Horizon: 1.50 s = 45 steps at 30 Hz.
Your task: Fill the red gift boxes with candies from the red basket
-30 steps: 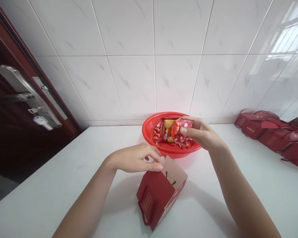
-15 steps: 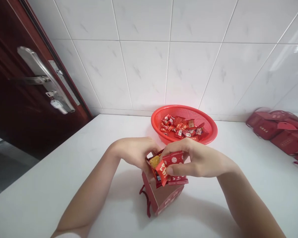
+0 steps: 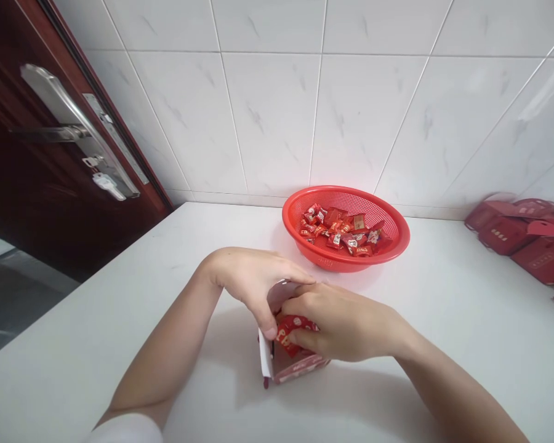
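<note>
A small red paper gift box [image 3: 301,368] stands on the white table with its top open. My left hand [image 3: 249,277] grips the box's rim, with its thumb at the near left edge and its fingers reaching over the far side. Inside the box mouth, my right hand [image 3: 346,321] holds several red wrapped candies [image 3: 290,335], pinched under the thumb. Yellow lettering shows on one wrapper. My right fingertips and whatever lies deeper in the box are hidden.
Behind my hands a red plastic basket [image 3: 346,264] holds several wrapped candies [image 3: 351,240]. Several dark red gift boxes [image 3: 535,252] are stacked at the far right. A tiled wall [image 3: 268,123] backs the table [image 3: 203,394]; a brown door [image 3: 9,184] stands left.
My right hand has lowered the wrapped candies from above the box into its mouth. My left hand has shifted to hold the box rim. The view has tilted slightly downward.
</note>
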Available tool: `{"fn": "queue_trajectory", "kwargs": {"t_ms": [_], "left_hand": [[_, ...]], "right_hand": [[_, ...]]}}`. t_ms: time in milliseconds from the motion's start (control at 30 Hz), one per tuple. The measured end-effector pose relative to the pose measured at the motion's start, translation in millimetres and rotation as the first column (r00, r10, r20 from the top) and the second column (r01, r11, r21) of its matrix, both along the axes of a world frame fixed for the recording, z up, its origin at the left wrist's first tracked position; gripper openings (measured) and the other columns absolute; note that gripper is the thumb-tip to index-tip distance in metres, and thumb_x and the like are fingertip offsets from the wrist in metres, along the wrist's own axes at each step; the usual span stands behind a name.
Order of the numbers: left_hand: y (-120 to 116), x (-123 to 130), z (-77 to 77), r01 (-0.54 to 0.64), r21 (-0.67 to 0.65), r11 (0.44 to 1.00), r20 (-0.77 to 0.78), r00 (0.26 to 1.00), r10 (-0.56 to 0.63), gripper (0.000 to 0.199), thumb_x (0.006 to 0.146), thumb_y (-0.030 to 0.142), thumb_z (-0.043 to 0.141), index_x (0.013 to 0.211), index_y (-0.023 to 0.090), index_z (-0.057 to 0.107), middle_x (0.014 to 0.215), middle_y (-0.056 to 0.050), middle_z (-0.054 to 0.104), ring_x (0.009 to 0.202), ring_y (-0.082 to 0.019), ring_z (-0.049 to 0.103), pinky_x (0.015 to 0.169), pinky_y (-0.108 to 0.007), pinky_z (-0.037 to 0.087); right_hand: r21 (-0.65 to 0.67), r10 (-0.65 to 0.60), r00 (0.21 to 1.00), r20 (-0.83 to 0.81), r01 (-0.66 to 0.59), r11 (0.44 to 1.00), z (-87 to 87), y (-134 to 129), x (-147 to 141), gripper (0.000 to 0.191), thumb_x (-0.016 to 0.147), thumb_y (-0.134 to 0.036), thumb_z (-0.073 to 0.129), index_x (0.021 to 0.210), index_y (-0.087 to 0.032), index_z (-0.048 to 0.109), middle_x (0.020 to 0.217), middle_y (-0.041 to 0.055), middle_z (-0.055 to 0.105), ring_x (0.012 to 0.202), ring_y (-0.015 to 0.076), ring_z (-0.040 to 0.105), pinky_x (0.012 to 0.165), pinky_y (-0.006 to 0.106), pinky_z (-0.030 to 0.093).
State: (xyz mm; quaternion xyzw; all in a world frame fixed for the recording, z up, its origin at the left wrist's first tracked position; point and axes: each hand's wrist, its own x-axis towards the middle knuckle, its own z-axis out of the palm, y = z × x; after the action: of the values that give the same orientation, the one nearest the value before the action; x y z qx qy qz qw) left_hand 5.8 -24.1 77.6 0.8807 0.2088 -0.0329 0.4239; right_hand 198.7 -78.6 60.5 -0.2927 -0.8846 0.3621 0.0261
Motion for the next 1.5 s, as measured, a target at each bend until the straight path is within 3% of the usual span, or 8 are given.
{"fn": "queue_trajectory", "kwargs": {"t_ms": [200,333,433,700,1100,1167,1300,1500], "left_hand": [[-2.5,2.7,4.1,0.005,-0.06,0.998,-0.03,1.0,-0.007,0.068,0.067,0.035,0.088,0.131,0.024,0.064,0.124,-0.004,0.072,0.109,-0.026,0.067,0.09,-0.03,0.05],[-1.5,2.3,4.2,-0.015,-0.057,0.998,-0.041,0.999,0.013,0.075,0.064,0.027,0.089,0.133,0.025,0.061,0.13,-0.003,0.07,0.113,-0.026,0.065,0.095,-0.03,0.049],[-0.9,2.6,4.5,-0.014,-0.061,0.998,-0.052,0.999,0.011,0.068,0.063,0.023,0.09,0.126,0.022,0.065,0.124,-0.002,0.071,0.11,-0.025,0.066,0.095,-0.029,0.049],[-0.9,3.9,4.5,0.0,-0.055,0.998,-0.041,0.999,-0.002,0.063,0.063,0.023,0.09,0.122,0.022,0.066,0.123,-0.001,0.071,0.112,-0.024,0.065,0.094,-0.028,0.048],[-2.3,1.6,0.3,-0.063,-0.016,0.998,-0.03,0.998,0.062,0.074,0.061,0.026,0.091,0.129,0.022,0.062,0.13,-0.003,0.07,0.118,-0.027,0.064,0.1,-0.032,0.048],[-2.1,0.8,-0.9,-0.071,-0.061,0.996,-0.041,0.997,0.068,0.066,0.062,0.027,0.09,0.123,0.02,0.065,0.121,-0.003,0.073,0.11,-0.026,0.067,0.094,-0.031,0.051],[-1.6,0.0,-3.4,-0.074,-0.085,0.994,0.002,0.997,0.075,0.061,0.062,0.029,0.091,0.118,0.021,0.066,0.116,-0.002,0.074,0.109,-0.026,0.066,0.091,-0.03,0.052],[0.0,-1.5,-7.8,-0.033,-0.05,0.998,0.04,0.999,0.035,0.057,0.064,0.035,0.09,0.115,0.022,0.068,0.118,-0.002,0.073,0.109,-0.025,0.066,0.09,-0.028,0.05]], "right_hand": [[-0.066,-0.042,0.999,0.0,0.042,0.997,-4.0,2.7,0.4,0.016,0.092,-0.015,0.053,0.094,-0.019,0.068,0.095,0.0026,0.066,0.074,0.0126,0.056,0.06,0.024,0.037],[0.03,-0.079,0.996,-0.033,0.08,0.996,-0.5,2.9,4.0,0.019,0.088,-0.011,0.051,0.089,-0.019,0.069,0.085,0.0005,0.065,0.068,0.0107,0.053,0.058,0.022,0.035],[0.081,-0.115,0.993,0.005,0.114,0.99,2.0,3.3,5.0,0.024,0.085,-0.007,0.05,0.089,-0.018,0.071,0.081,0.0004,0.067,0.064,0.0101,0.053,0.053,0.023,0.032],[0.079,-0.121,0.992,0.03,0.119,0.99,3.9,4.6,6.5,0.024,0.088,-0.01,0.053,0.096,-0.021,0.072,0.081,-0.0003,0.069,0.062,0.0104,0.055,0.051,0.023,0.031],[0.239,-0.174,0.984,0.051,0.157,0.958,-2.1,-1.3,8.4,0.038,0.078,0.006,0.045,0.095,-0.019,0.069,0.082,0.0019,0.069,0.061,0.0109,0.053,0.052,0.026,0.027],[0.285,-0.218,0.976,0.012,0.205,0.936,-2.5,-3.3,8.9,0.036,0.079,0.004,0.045,0.096,-0.019,0.067,0.077,0.0007,0.067,0.055,0.01,0.048,0.049,0.026,0.025],[0.458,-0.342,0.94,0.013,0.299,0.837,-2.8,-7.3,9.6,0.018,0.084,-0.004,0.052,0.09,-0.017,0.063,0.068,0.0003,0.059,0.049,0.0102,0.037,0.046,0.027,0.02],[0.314,-0.203,0.977,-0.063,0.213,0.925,-2.0,-11.7,6.9,0.026,0.086,-0.002,0.048,0.091,-0.02,0.066,0.077,0.0003,0.066,0.056,0.0096,0.049,0.051,0.025,0.025]]}}
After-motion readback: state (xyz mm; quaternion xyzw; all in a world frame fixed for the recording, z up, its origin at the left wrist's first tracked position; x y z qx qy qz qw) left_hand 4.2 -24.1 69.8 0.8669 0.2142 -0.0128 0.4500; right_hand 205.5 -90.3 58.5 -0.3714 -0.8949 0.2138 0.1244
